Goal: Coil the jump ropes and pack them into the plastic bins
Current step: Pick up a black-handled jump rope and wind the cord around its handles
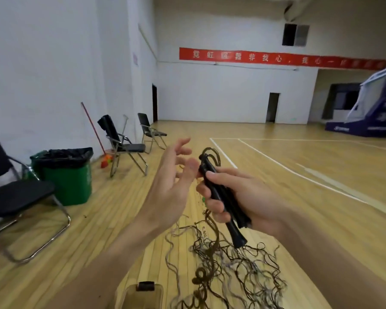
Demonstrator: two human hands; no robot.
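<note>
Condition at inspection: a bundle of black jump rope handles [236,233] is held in the right hand [234,195], with the fingers [216,208] and thumb clenched around it, above the wooden floor [299,197]. The left hand [172,175] is released, its fingers spread and straight. Its thumb lies just beside the upper end of the handles, but whether it touches them cannot be told. A short loop of cord [212,152] is seen above the handle tops.

The cords [221,264] hang from the right hand and are spread on the floor below in a loose, kinked tangle. No coil is judged to have been formed yet. A clear plastic bin [143,295] with a dark latch is partly visible at the lower edge, near the tangle. Its contents cannot be made out.

Risks noted:
- Knots may be tightened if the cords are pulled upward before the strands are separated, since several ropes are crossed together.
- One handle may slip from the bundle, because several are held in a single grip.
- Trailing strands may catch on the bin edge or underfoot during winding.
- An uneven coil may spring open once it is placed in the bin.
</note>
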